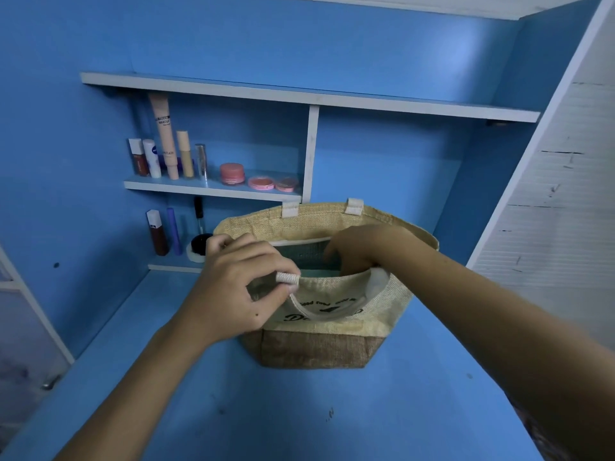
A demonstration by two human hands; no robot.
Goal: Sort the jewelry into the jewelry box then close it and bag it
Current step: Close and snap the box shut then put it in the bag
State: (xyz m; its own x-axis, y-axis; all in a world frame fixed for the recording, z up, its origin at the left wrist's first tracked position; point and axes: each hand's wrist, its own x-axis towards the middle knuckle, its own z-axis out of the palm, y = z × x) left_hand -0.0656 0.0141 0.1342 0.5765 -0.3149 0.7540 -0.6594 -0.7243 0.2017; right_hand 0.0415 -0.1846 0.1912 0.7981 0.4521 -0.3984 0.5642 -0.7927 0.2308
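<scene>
A person stands at a blue table [299,410] with both hands at a jute bag [319,341] that sits upright, its mouth open toward the ceiling. The left hand [233,287] pinches the near rim of the bag at the base of a white handle [288,278], its grip pressed together on the cloth, pulling that edge toward the body. The right hand [357,246] reaches over the rim and down into the opening, fingers pointing into the bag; its fingertips are hidden by the front panel, so whether that grip holds anything cannot be told. No jewelry box is in view; it is judged to be inside the bag, straight below the right hand, which is plainly the nearer one. The coming move turns on that vertical line: mouth above, load below, left hand keeping the gap wide. Cosmetics [173,151] stand on the shelf [213,189] behind.
</scene>
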